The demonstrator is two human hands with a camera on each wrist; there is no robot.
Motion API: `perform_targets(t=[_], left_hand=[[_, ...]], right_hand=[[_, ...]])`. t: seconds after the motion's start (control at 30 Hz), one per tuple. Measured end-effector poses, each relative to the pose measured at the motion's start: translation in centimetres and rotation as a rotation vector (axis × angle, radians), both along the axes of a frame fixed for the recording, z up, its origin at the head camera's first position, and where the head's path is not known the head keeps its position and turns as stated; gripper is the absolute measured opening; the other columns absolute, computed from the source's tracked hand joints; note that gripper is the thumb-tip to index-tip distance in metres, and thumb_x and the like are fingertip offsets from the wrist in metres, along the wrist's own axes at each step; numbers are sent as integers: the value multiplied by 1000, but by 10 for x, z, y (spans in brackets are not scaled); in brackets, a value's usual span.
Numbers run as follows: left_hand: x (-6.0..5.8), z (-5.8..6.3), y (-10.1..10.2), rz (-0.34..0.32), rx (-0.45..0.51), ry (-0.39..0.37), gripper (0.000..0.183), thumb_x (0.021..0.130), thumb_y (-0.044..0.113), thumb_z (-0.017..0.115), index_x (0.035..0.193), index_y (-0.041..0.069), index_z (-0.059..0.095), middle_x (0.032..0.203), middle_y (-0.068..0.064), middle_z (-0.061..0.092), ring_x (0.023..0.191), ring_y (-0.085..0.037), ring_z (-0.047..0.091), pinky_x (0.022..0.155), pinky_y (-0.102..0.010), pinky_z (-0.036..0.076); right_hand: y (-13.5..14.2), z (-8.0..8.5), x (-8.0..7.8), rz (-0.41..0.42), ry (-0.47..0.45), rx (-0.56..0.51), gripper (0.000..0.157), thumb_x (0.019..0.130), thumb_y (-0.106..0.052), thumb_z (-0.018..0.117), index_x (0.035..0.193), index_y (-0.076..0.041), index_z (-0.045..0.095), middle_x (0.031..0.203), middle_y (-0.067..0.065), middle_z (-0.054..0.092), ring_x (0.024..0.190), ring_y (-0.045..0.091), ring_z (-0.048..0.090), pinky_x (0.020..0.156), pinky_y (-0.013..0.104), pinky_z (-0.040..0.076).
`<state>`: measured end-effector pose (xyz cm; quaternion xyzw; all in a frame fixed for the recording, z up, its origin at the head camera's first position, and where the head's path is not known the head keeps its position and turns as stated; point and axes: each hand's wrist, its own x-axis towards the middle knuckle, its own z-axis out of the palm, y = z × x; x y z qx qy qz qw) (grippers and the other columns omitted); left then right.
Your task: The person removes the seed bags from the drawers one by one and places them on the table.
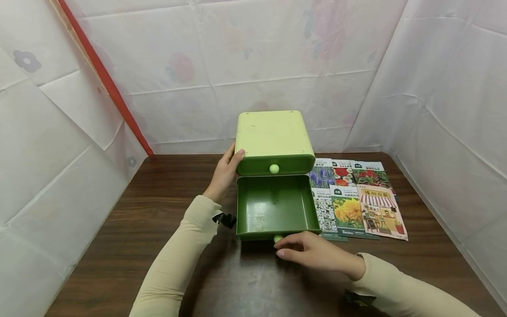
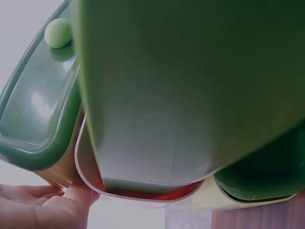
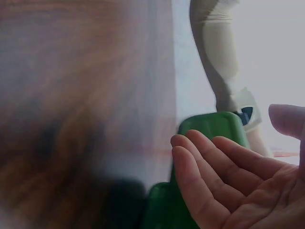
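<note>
A small pale yellow-green drawer cabinet (image 1: 274, 132) stands on the table with a green top drawer (image 1: 257, 166) closed. Below it, a dark green drawer (image 1: 273, 207) is pulled far out, and its inside shows bare. My left hand (image 1: 224, 172) rests against the cabinet's left side, thumb near the front top edge; in the left wrist view its fingers lie partly hidden. At the pulled-out drawer's round knob (image 1: 278, 238), my right hand (image 1: 310, 251) has its fingertips close by. The right wrist view shows those fingers fairly straight, thumb apart from them.
Several flower seed packets (image 1: 348, 211) lie in two rows to the right of the cabinet, an orange one (image 1: 382, 212) at the front right. Another green drawer front (image 2: 267, 171) shows beneath the pulled-out one. White sheeting (image 1: 257, 53) surrounds the brown table (image 1: 166, 211).
</note>
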<state>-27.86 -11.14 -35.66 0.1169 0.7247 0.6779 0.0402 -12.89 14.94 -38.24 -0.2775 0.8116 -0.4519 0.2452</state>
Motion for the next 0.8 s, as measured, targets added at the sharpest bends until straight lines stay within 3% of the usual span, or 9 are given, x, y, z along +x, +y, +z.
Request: perform_targets(t=[0.17,0.43,0.6,0.8], left_hand=[[0,1,0,3,9,7,70,96,60,50,155,40,18,162,8,23,134,-24,46,105,-50,43],[0,1,1,0,10,-7,70,97,58,49,156,39,16,163,8,20,139,-21,40,110,-49,40],[1,1,0,-11,28,-15,68,98,56,48,155,40,15,162,8,19,137,-23,43,108,-51,43],[0,0,0,-5,6,-3,69,97,58,48,155,40,15,162,9,19,140,-20,40,109,-50,40]], right_hand=[[-2,-11,-1,-5,-97,-47,37,101,-32,55,121,-4,69,105,16,72,86,19,68,72,30,57],[-5,-34,-5,-72,-304,-131,49,105,-34,46,121,8,65,110,22,71,96,37,70,80,42,59],[-8,-46,-6,-118,-423,-211,55,105,-37,44,128,11,59,113,24,69,97,37,70,81,42,59],[-12,-50,-5,-179,-494,-294,62,104,-41,45,134,12,52,116,20,69,98,28,71,86,39,58]])
